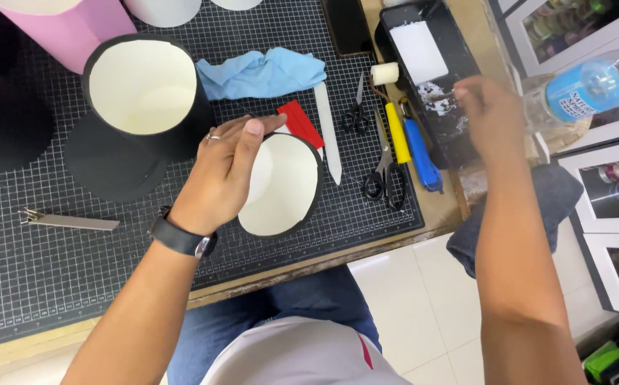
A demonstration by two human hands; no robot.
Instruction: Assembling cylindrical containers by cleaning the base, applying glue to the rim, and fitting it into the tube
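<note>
The left hand (pixel 227 171) sits in the middle of the frame. Its fingers are curled over the top rim of a round black tube with a cream inside (pixel 284 187), and they are closed on that rim. The tube lies tilted on the desk (pixel 24 278), with its open mouth facing the camera, just under and to the right of the hand. To do this part well, the person should keep the tube steady and not squash the thin rim, so the round shape stays round.

The right hand (pixel 491 107) is in the upper right of the frame, well apart from the tube. It reaches over a black tray (pixel 459 60) with white glue in it. It seems to pinch a small brush (pixel 437 95), but the hand is blurry, so the grip cannot be told for sure. A little glue at a time would keep drips off the desk.

Just beside the tube, on its right, are a red card (pixel 301 122) and a white folding stick (pixel 328 132). Farther right lie scissors (pixel 384 171), a yellow-handled roller (pixel 395 117) and a blue-handled tool (pixel 420 153). A bigger black tube (pixel 142 89) stands at the upper left, next to a blue cloth (pixel 259 73).
</note>
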